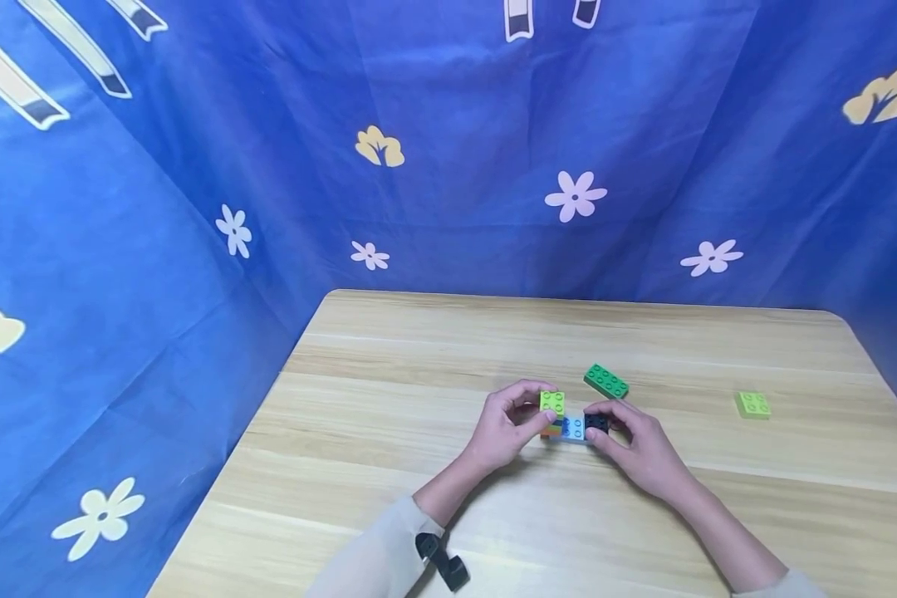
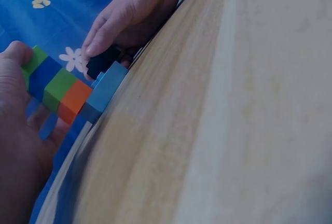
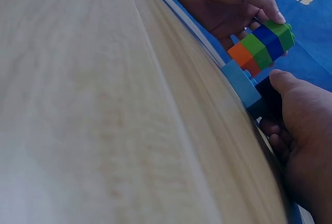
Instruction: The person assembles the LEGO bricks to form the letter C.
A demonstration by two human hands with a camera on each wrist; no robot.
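My left hand (image 1: 497, 428) grips a tower of toy building bricks (image 1: 552, 402) between thumb and fingers. From the top, the tower runs lime green, dark blue, green and orange (image 2: 74, 102). Its orange bottom brick stands at the left end of a light blue brick (image 2: 105, 92), which lies on the table. On the right, my right hand (image 1: 646, 450) pinches a black brick (image 1: 596, 422) at the light blue brick's other end. In the right wrist view the black brick (image 3: 270, 95) is partly covered by the thumb. Studs show on the light blue brick between tower and black brick.
A dark green brick (image 1: 606, 381) lies just beyond the right hand. Farther right on the wooden table (image 1: 419, 349) sits a lime green brick (image 1: 753, 405). A blue patterned cloth (image 1: 448, 191) hangs behind the table and along its left side.
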